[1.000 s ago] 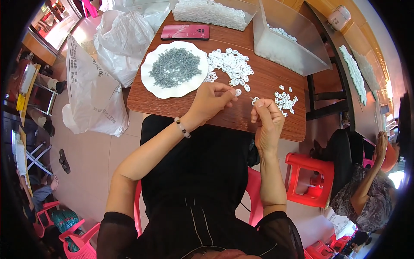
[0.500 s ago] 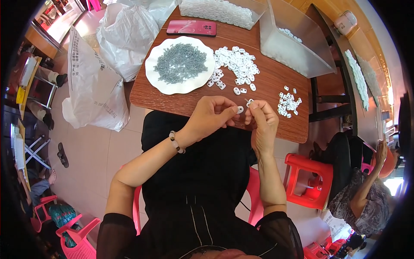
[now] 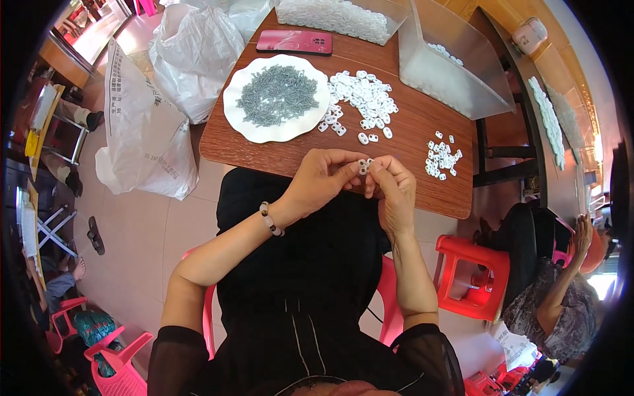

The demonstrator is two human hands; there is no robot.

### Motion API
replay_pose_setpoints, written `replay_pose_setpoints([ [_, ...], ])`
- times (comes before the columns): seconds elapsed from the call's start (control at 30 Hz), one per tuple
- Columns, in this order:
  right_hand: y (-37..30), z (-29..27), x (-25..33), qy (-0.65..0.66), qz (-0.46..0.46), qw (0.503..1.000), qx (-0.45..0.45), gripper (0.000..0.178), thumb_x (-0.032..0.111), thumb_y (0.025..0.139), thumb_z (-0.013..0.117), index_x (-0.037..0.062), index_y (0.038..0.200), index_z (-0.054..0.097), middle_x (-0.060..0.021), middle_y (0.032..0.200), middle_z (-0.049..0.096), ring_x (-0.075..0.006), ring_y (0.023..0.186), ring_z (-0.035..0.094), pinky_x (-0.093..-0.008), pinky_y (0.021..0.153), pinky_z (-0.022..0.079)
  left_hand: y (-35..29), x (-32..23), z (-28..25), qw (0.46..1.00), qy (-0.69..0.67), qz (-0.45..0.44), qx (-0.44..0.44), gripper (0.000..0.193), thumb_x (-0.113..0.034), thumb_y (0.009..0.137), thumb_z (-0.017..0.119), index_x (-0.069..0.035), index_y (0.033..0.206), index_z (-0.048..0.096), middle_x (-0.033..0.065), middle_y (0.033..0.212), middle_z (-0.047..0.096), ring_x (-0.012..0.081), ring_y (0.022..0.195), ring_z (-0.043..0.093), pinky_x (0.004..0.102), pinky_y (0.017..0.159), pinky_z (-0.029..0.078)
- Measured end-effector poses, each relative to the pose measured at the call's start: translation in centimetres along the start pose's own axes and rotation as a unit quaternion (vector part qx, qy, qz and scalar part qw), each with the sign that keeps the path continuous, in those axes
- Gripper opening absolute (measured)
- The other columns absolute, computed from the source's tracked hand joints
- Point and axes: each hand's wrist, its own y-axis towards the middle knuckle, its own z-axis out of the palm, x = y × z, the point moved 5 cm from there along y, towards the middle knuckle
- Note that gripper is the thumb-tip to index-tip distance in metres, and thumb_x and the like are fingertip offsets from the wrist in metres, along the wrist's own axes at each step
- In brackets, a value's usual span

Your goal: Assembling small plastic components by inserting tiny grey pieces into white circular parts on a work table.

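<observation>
Over the table's near edge my two hands meet fingertip to fingertip. My left hand (image 3: pixel 321 179) pinches a small white plastic piece (image 3: pixel 362 169) with round holes. My right hand (image 3: pixel 396 188) is closed on another such white piece, pressed against the first; its fingers cover most of it. Just beyond them lies a loose pile of white two-holed pieces (image 3: pixel 362 94). A scalloped white plate (image 3: pixel 236 125) heaped with short grey pins (image 3: pixel 277 94) stands to the left. To the right sits a smaller group of white pieces (image 3: pixel 442 158).
A pink phone (image 3: pixel 294 42) lies behind the plate on the brown table (image 3: pixel 257 156). Clear bins (image 3: pixel 456 86) of white pieces stand at the back and right. White sacks (image 3: pixel 142 132) are on the floor at left, a red stool (image 3: pixel 472 277) at right. Another person sits far right.
My right hand has moved left and slightly inward, bringing its white piece up against the one in my left hand. The left hand has barely moved.
</observation>
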Motion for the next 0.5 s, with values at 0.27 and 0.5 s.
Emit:
replay_pose_setpoints([
  [0.27,0.1,0.0,-0.9,0.07,0.039,0.997,-0.006,0.015,0.017,0.094,0.057,0.0049,0.085,0.06,0.0002,0.07,0.058,-0.0051,0.058,0.051,-0.0189,0.054,0.041,-0.1,0.2,-0.3,0.999,-0.032,-0.007,-0.026,0.026,-0.011,0.094,0.06,0.002,0.116,0.062,0.0053,0.092,0.068,0.0065,0.077,0.062,0.0211,0.071,0.054],
  [0.5,0.2,0.0,-1.2,0.116,0.045,0.992,0.001,0.017,0.017,0.095,0.054,0.0042,0.085,0.057,-0.001,0.07,0.058,-0.007,0.058,0.051,-0.0201,0.054,0.042,0.0,0.5,-0.4,0.998,-0.041,0.023,-0.04,0.024,-0.011,0.092,0.063,0.003,0.112,0.062,0.0058,0.091,0.068,0.0068,0.075,0.062,0.0209,0.069,0.054],
])
